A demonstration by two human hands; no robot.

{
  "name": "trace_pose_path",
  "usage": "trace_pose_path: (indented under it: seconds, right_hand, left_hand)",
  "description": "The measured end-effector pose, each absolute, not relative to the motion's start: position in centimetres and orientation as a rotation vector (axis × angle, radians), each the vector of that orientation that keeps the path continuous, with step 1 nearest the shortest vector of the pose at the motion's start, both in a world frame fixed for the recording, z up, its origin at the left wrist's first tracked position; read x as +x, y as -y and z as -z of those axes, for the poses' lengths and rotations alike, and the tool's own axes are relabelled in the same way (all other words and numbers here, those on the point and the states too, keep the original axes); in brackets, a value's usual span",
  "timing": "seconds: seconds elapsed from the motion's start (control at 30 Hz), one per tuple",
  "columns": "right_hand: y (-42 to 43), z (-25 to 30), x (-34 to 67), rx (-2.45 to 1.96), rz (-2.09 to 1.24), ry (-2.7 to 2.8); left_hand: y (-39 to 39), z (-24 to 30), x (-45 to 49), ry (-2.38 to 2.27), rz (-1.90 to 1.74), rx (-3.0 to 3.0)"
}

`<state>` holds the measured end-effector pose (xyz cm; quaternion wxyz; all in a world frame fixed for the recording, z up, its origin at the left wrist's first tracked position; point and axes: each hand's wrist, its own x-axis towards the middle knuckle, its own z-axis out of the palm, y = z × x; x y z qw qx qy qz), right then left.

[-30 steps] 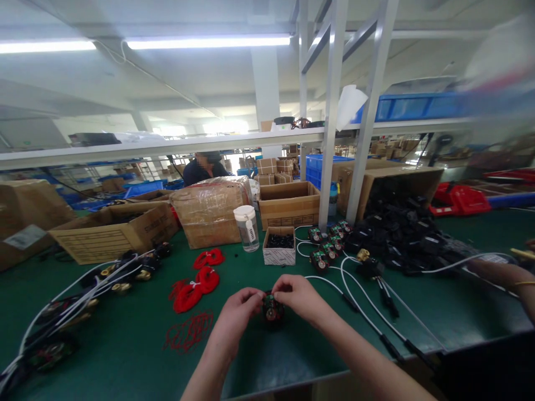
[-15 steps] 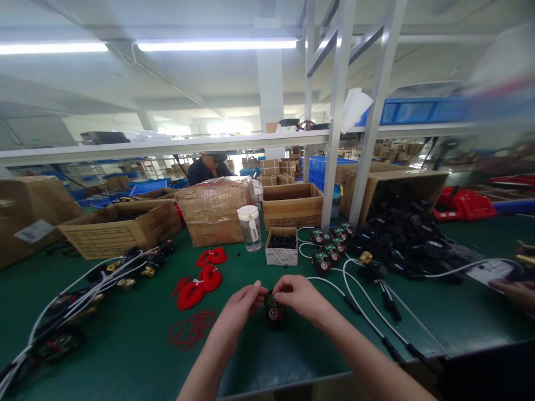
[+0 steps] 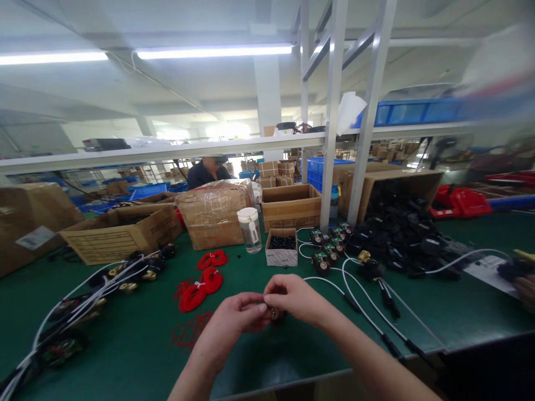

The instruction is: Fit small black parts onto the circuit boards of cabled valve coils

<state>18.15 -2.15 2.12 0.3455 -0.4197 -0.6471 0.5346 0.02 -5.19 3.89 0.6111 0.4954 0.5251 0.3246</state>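
Observation:
My left hand (image 3: 234, 323) and my right hand (image 3: 292, 298) meet over the green table (image 3: 125, 345), both closed on a small black valve part (image 3: 276, 314). Their fingers hide most of that part; only a round brass-coloured spot shows between them. A white cable (image 3: 330, 284) runs from near my right hand to the right. Just left of my hands lie red wire bundles (image 3: 200, 287) and loose red ties (image 3: 188, 331).
Behind my hands stand a small white box of black parts (image 3: 281, 247), a clear jar (image 3: 251, 229), finished valves (image 3: 330, 245) and cardboard boxes (image 3: 121, 231). A tipped box spills black parts (image 3: 397, 228). Cabled valves (image 3: 83, 301) lie left. Another person's hand (image 3: 522, 278) shows far right; a co-worker (image 3: 204, 172) sits beyond.
My hands have closed tighter over the valve part, which now shows less. The other person's hand at the right edge has drawn back toward the edge.

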Motion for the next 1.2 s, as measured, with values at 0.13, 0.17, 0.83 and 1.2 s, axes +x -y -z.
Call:
trace_pose_path:
  seconds: [0.13, 0.17, 0.83, 1.2]
  right_hand:
    - [2.6, -1.2, 18.7, -1.133, -1.364, 1.579]
    - [2.7, -0.9, 18.9, -1.129, -1.391, 1.567]
    - [2.8, -1.2, 19.7, -0.898, -1.583, 1.600]
    - [2.4, -1.7, 20.3, -1.007, -1.517, 1.723]
  left_hand:
    - [5.4, -3.6, -0.1, -1.200, -0.835, 1.074]
    - [5.5, -3.6, -0.2, -1.189, -0.852, 1.059]
    - [5.8, -4.4, 0.0, -1.241, -0.872, 1.074]
    - [5.6, -3.7, 1.4, -1.206, -0.873, 1.206]
